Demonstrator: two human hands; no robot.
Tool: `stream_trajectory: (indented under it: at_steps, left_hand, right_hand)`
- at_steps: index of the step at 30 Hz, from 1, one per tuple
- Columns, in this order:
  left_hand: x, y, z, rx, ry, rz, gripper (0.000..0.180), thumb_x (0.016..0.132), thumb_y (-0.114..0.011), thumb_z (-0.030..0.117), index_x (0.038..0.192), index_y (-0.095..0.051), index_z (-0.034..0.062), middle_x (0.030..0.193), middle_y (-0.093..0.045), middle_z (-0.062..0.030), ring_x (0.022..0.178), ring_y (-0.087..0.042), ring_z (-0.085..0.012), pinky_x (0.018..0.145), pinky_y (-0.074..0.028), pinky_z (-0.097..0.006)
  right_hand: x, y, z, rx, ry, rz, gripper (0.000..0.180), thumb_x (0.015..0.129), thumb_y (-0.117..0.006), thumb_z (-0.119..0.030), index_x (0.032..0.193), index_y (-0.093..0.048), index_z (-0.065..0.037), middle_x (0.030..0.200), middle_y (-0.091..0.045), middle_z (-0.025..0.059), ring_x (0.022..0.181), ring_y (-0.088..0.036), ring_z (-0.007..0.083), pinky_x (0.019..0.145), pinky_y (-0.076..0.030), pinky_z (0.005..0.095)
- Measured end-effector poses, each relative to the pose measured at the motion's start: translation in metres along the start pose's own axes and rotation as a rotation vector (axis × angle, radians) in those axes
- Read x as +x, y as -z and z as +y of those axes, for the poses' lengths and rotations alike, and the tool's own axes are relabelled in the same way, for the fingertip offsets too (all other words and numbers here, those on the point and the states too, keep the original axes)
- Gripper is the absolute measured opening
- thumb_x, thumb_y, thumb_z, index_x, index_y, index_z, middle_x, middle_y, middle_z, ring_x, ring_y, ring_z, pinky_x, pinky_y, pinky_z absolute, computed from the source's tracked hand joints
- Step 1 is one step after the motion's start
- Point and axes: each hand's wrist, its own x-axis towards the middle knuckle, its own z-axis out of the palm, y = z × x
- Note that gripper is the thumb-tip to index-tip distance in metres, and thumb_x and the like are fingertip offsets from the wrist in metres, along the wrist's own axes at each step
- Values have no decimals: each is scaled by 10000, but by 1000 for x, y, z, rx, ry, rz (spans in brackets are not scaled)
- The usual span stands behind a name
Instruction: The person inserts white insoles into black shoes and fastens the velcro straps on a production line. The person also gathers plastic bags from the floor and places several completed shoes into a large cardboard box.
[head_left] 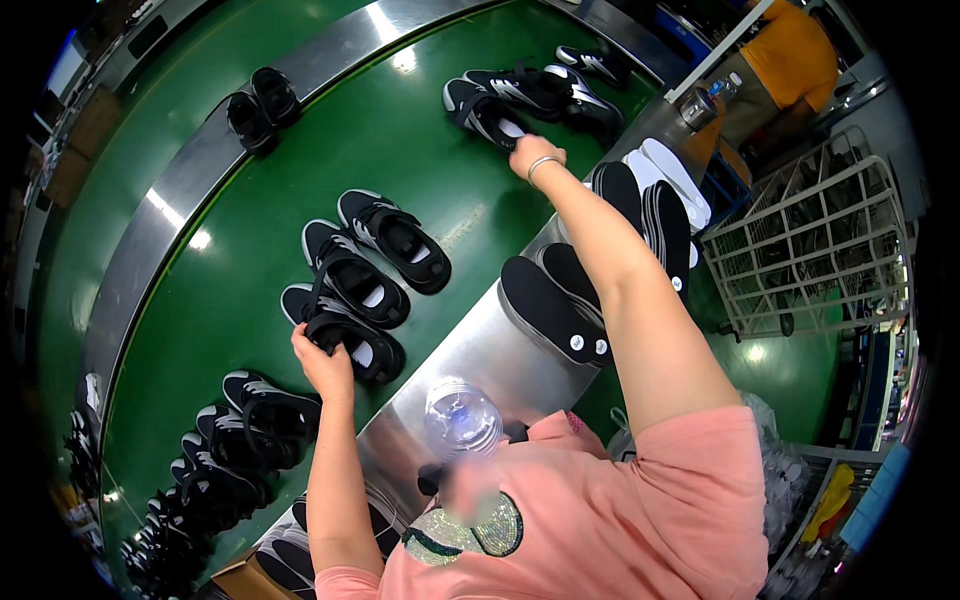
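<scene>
My left hand [324, 364] is closed on the near side of a black sneaker [366, 345], its fingers at the collar and strap. Two more black-and-grey sneakers, a middle one [355, 277] and a farther one [395, 240], sit beside it on the green surface. My right hand [537, 157] reaches far out and grips the heel of another black sneaker [487, 112], whose white lining shows. Several similar sneakers [535, 88] stand just beyond it. Beneath my right arm, stacks of black insoles [548, 308] lie on the metal ledge, with white insoles [672, 178] farther along.
A plastic bottle [462, 418] stands on the metal ledge [425, 360] before me. A row of sneakers [225, 465] runs along the left, and one pair [262, 108] rests on the far metal rim. At right are a wire cart [815, 245] and a person in an orange shirt [790, 60].
</scene>
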Motion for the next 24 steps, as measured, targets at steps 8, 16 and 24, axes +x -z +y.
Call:
stream_trajectory:
  at_steps: [8, 16, 24]
  left_hand:
    - [-2, 5, 15, -61, 25, -54, 546, 587, -654, 37, 1071, -404, 9, 1034, -463, -193, 992, -456, -345, 865, -372, -373]
    - [-19, -6, 7, -77, 12, -23, 623, 530, -692, 49, 1067, -377, 19, 1128, -418, -181, 1081, -392, -346, 906, -339, -400]
    - [-17, -8, -3, 11, -169, 2, 561, 554, -656, 33, 1046, -386, 36, 1042, -476, -159, 1000, -440, -343, 849, -362, -403]
  right_hand:
    - [-30, -37, 45, -607, 40, -426, 402, 795, -428, -249, 1160, -514, -107, 1262, -430, 104, 1165, -393, 334, 924, -261, 572]
    - [-106, -23, -52, 341, 848, 319, 204, 824, -481, -193, 943, -600, -77, 857, -605, 112, 814, -581, 213, 677, -448, 330]
    - [-193, -98, -165, 244, 1159, -340, 296, 787, -542, -268, 931, -570, -11, 874, -577, 192, 855, -552, 331, 748, -439, 388]
